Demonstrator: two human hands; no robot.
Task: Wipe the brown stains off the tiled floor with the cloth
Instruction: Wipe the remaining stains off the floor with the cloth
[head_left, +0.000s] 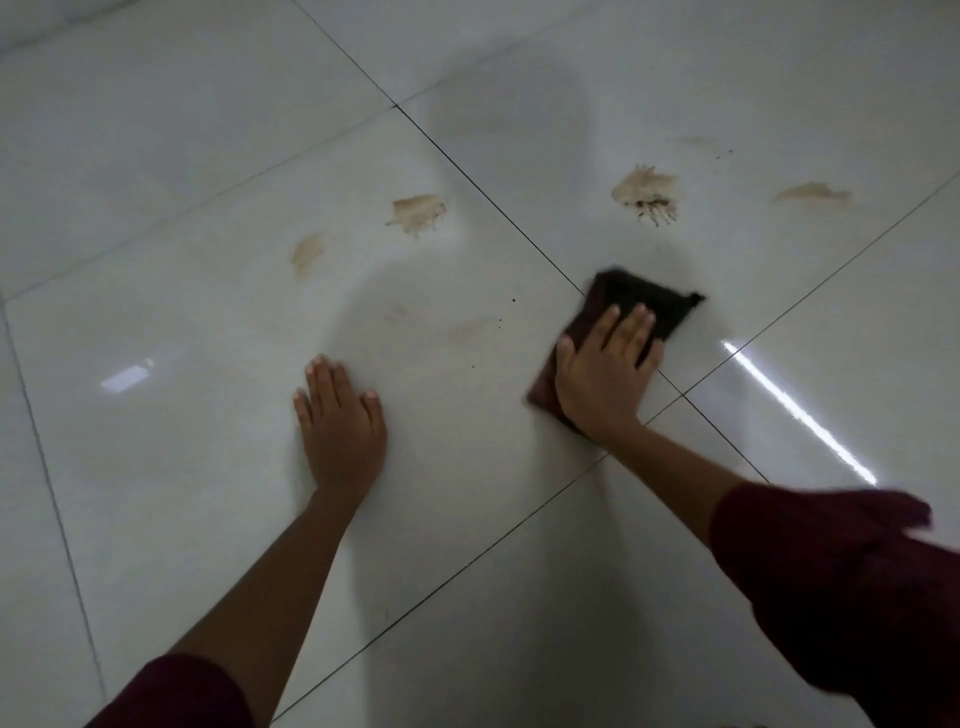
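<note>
My right hand (605, 371) presses flat on a dark brown cloth (649, 301) lying on the glossy white tiled floor (182, 467), near a tile joint. My left hand (340, 421) rests flat on the bare tile, fingers spread, holding nothing. Brown stains lie beyond both hands: one smear (418, 213) and a fainter one (306, 252) at centre left, a splattered one (647, 195) above the cloth, and another (813, 193) at far right. A faint smudge (470, 330) sits between my hands.
Dark grout lines (488, 195) cross the floor diagonally. A bright light reflection (800, 410) streaks the tile at right. Small dark specks (513, 300) dot the tile near the faint smudge. Both forearms end in dark red sleeves (841, 582).
</note>
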